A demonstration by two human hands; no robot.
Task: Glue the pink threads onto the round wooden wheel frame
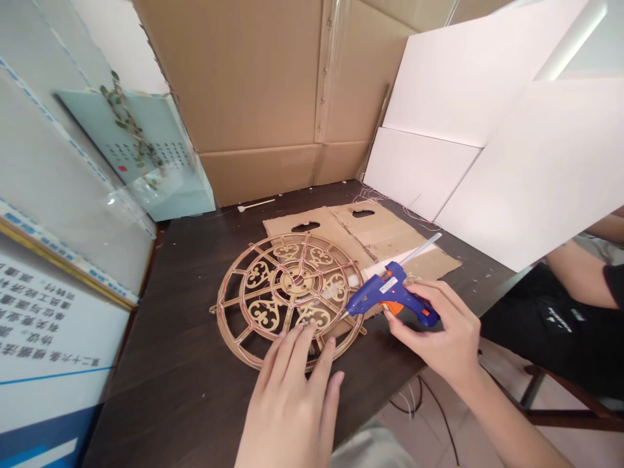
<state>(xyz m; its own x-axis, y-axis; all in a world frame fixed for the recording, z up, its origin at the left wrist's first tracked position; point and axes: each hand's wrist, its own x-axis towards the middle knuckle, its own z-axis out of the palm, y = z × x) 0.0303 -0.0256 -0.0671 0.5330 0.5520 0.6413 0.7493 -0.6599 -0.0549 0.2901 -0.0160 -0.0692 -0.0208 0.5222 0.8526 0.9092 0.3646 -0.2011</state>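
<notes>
A blue glue gun (pixel 375 292) with an orange trigger is held in my right hand (pixel 443 328), thumb and fingers round its handle. Out of its back end sticks a pale glue stick (pixel 422 247). The nozzle points down-left at the rim of a round openwork wooden wheel (pixel 242 300), which has scroll-shaped inserts and thin red and white wires along its rings and spokes. My left hand (pixel 295 383) lies with fingers stretched over the wheel's near edge, fingertips at the lower scroll. Part of the near rim is hidden beneath that hand.
Under the wheel's far side lies a cardboard sheet (pixel 336 224) with two cut-out holes. A small stick (pixel 257 205) rests behind it on the dark table (pixel 160 338). Loose wires (pixel 375 195) lie near white boards (pixel 439 130). Another person (pixel 560 318) sits at the right.
</notes>
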